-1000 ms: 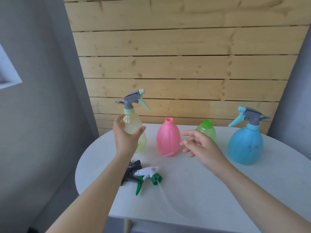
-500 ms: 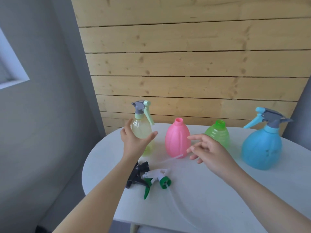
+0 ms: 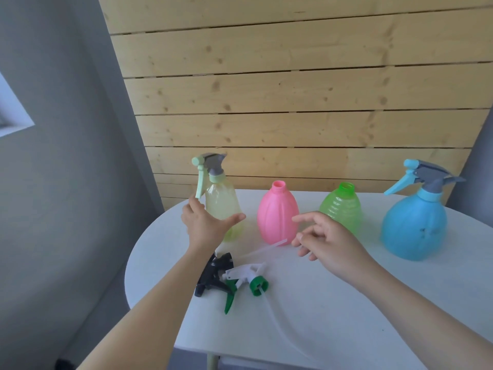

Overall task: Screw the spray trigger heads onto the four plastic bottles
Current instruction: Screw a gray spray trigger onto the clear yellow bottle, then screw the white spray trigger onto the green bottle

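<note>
My left hand (image 3: pixel 205 227) wraps around the yellow bottle (image 3: pixel 222 206), its trigger head (image 3: pixel 209 166) already on, at the left of the white desk (image 3: pixel 346 303). My right hand (image 3: pixel 324 240) hovers with fingers loosely spread, holding nothing, in front of the uncapped pink bottle (image 3: pixel 277 213) and green bottle (image 3: pixel 342 206). The blue bottle (image 3: pixel 413 222) stands capped at right. A black trigger head (image 3: pixel 210 275) and a white-and-green trigger head (image 3: pixel 246 280) lie loose near my left forearm.
</note>
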`<act>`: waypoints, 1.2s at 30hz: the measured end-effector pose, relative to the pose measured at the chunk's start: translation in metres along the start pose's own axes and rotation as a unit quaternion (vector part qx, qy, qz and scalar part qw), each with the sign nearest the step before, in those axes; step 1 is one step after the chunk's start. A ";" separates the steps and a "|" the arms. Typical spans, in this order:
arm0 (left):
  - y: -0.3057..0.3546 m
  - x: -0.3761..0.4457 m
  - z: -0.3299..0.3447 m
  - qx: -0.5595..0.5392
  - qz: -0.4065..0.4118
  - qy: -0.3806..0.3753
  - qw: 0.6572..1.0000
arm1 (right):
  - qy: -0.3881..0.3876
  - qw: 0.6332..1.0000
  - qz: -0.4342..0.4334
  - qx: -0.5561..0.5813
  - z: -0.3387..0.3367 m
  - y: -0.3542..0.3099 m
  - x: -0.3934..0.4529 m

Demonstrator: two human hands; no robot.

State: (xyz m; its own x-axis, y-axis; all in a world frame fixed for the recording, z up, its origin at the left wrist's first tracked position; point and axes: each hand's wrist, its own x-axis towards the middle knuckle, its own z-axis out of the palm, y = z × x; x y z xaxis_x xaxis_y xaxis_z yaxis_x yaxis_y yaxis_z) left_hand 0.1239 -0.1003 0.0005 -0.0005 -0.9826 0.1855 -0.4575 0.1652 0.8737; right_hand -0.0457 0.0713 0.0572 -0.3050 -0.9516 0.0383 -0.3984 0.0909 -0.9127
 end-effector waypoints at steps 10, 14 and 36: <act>0.002 0.005 -0.004 -0.057 0.003 -0.096 0.994 | -0.007 1.000 0.010 -0.020 0.004 0.003 0.000; 0.003 0.003 0.000 0.037 0.016 -0.055 0.998 | -0.009 1.000 0.012 -0.020 0.006 0.004 0.001; 0.008 -0.028 -0.017 0.035 -0.048 -0.029 0.998 | -0.029 0.999 0.004 -0.042 0.012 0.012 0.005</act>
State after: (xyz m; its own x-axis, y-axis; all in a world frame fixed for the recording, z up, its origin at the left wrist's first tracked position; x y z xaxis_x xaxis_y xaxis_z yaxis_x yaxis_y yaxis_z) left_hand 0.1353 -0.0704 0.0099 -0.0037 -0.9972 0.0742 -0.5196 0.0653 0.8519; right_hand -0.0416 0.0645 0.0416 -0.2583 -0.9660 0.0042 -0.4679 0.1213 -0.8754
